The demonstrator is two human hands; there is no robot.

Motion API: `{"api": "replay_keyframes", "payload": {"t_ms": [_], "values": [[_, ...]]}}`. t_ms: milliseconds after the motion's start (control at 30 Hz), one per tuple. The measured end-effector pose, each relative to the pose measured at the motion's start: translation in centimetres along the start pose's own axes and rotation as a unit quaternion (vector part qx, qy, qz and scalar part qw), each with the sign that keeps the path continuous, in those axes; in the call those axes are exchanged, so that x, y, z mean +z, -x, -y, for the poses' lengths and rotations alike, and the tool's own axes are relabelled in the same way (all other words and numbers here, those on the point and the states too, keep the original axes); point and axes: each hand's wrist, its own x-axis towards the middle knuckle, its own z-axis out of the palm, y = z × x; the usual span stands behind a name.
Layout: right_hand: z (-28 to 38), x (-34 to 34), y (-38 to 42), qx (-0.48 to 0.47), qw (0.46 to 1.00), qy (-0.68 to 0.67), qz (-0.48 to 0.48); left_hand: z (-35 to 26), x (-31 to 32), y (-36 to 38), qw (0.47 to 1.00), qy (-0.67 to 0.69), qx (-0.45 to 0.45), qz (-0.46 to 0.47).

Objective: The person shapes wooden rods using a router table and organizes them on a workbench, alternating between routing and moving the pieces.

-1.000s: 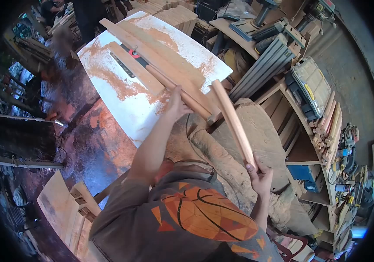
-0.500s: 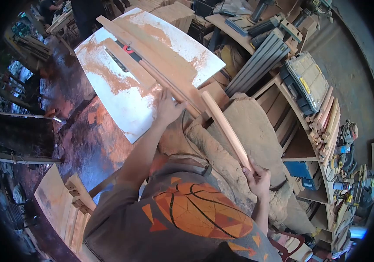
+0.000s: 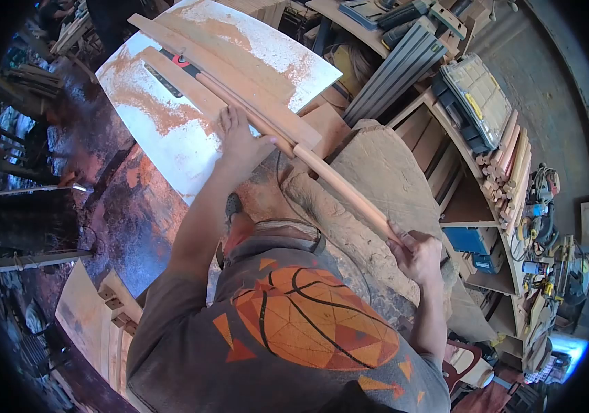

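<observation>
My right hand is closed round the near end of a wooden rod. The far end of this rod meets, or nearly meets, a second rod lying in the channel along a long wooden fence. My left hand lies on a flat board beside that channel, fingers stretched forward and thumb out near the second rod. Further up the channel is a red ring-like insert; its centre is too small to make out. Everything there rests on a white tabletop strewn with sawdust.
A large rough wood slab stands beside the table. To the right, a shelf unit carries an organizer case and a bundle of rods. Grey metal profiles lean behind. Boards stand at lower left.
My right hand has brought the rod leftward into line with the rod in the channel. My left hand has shifted slightly along the board, and the camera view has shifted.
</observation>
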Motion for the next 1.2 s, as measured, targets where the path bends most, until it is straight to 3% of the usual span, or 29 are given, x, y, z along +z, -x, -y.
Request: {"api": "replay_keyframes", "payload": {"t_ms": [100,200,400,600,1200], "values": [[0.6,-0.8,-1.8,-0.047,0.997,0.05,-0.026,1.3,-0.2,-2.6,0.993,-0.068,-0.058,0.074],[1.5,-2.0,-2.9,-0.054,0.993,0.105,-0.016,0.8,-1.0,-2.3,0.99,-0.112,-0.067,0.06],[3.6,-1.2,-5.2,-0.07,0.993,0.09,0.001,3.6,-2.4,-5.8,0.985,-0.111,-0.077,0.104],[5.3,-0.6,-8.4,-0.082,0.993,0.085,0.022,7.5,-3.0,-8.1,0.993,-0.061,-0.054,0.089],[7.9,-1.0,-16.2,-0.122,0.986,0.072,0.082,12.3,-4.4,-12.7,0.992,-0.089,-0.053,0.076]]}}
